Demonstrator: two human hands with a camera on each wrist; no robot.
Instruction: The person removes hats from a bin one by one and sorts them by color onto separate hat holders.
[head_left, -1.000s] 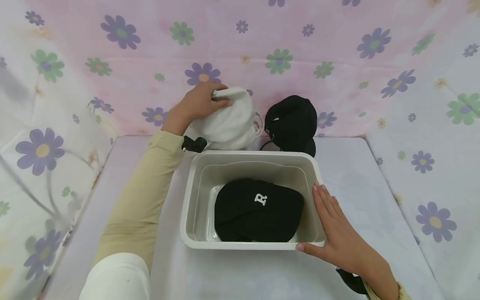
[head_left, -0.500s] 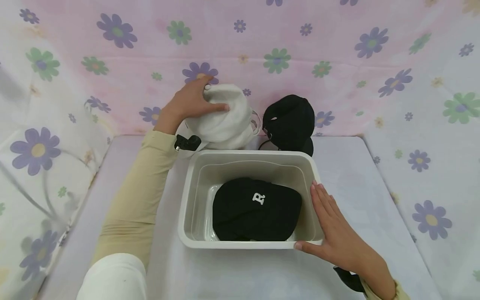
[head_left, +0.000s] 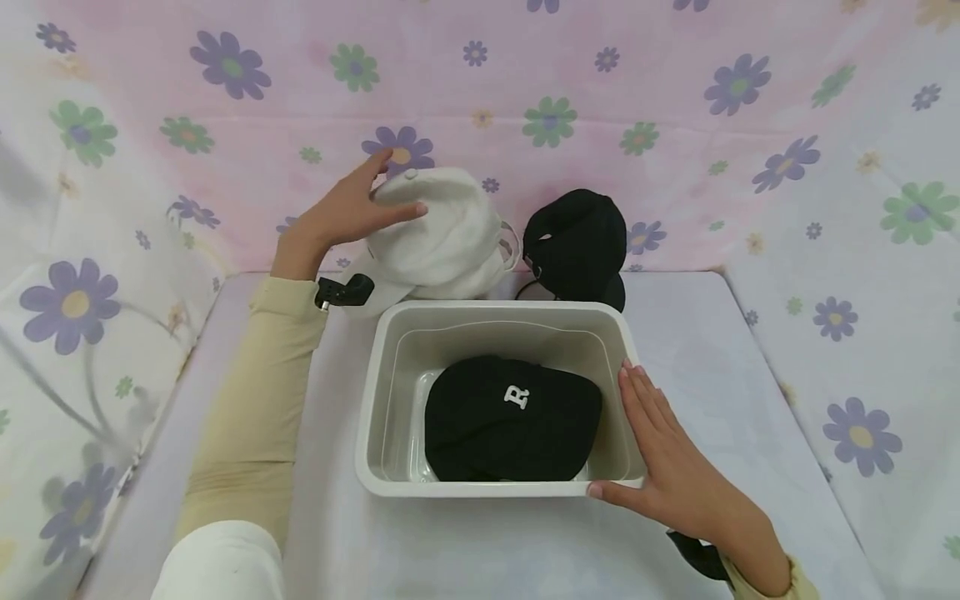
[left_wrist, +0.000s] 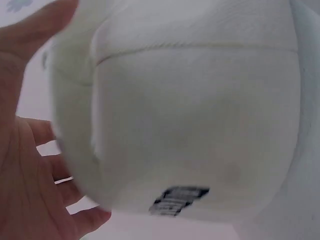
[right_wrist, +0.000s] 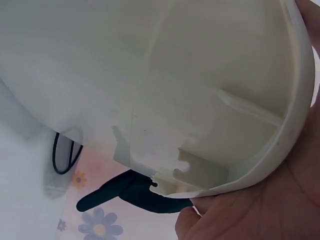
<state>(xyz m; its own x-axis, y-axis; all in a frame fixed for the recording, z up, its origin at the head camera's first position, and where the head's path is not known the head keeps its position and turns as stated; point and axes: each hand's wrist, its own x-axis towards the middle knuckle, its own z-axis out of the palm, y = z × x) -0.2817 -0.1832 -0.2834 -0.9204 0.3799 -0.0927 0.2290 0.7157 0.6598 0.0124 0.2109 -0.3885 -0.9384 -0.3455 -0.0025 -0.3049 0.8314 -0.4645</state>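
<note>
My left hand (head_left: pixel 337 212) is at the left side of a white cap (head_left: pixel 442 233), thumb and fingers spread apart around its crown. In the left wrist view the fingers lie along the edge of the cap (left_wrist: pixel 195 125), which bears a small dark label. A pale grey plastic bin (head_left: pixel 480 490) stands in front, holding a black cap (head_left: pixel 517 437) with a white letter R. My right hand (head_left: pixel 678 475) rests against the bin's right front corner, fingers straight along the side and thumb at the front rim. The right wrist view shows the bin's outer wall (right_wrist: pixel 150 65) and rim close up.
Another black cap (head_left: pixel 577 246) sits behind the bin, right of the white one, against the flowered back curtain (head_left: pixel 517 75). Flowered cloth also hangs at both sides of the white table (head_left: pixel 480 550).
My left hand has loosened from the white cap's top and moved left and slightly down, its fingers spreading. The white cap's top looks rounder now. My right hand stays at the bin.
</note>
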